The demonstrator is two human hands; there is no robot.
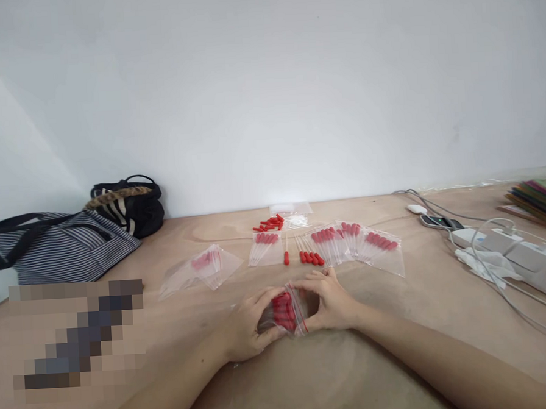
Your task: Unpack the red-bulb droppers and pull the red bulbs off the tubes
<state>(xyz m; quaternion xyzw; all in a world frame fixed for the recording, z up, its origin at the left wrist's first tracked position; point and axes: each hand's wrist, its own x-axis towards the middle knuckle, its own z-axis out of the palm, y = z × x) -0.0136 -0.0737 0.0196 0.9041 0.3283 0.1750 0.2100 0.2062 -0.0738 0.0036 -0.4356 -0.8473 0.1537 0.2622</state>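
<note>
Between my two hands is a clear zip-lock bag (284, 312) holding several droppers, their red rubber bulbs bunched together. My left hand (245, 323) curls around the bag's left side, fingers above and thumb below. On the right, my right hand (332, 302) grips the edge by the red-lined seal with fingers and thumb. Just beyond lie loose droppers (311, 258) with thin clear stems and red bulbs, plus a single dropper (286, 258) beside them. Filled bags of droppers (265, 247) lie around these, with another filled bag (381, 247) to the right.
Loose red bulbs (269, 223) and clear empty bags (290, 214) lie near the wall. Further filled bags (207, 266) overlap at left. A striped bag (73, 242) and a black bag (140, 208) stand far left. Power strips (518, 256), cables and a phone (441, 222) occupy the right.
</note>
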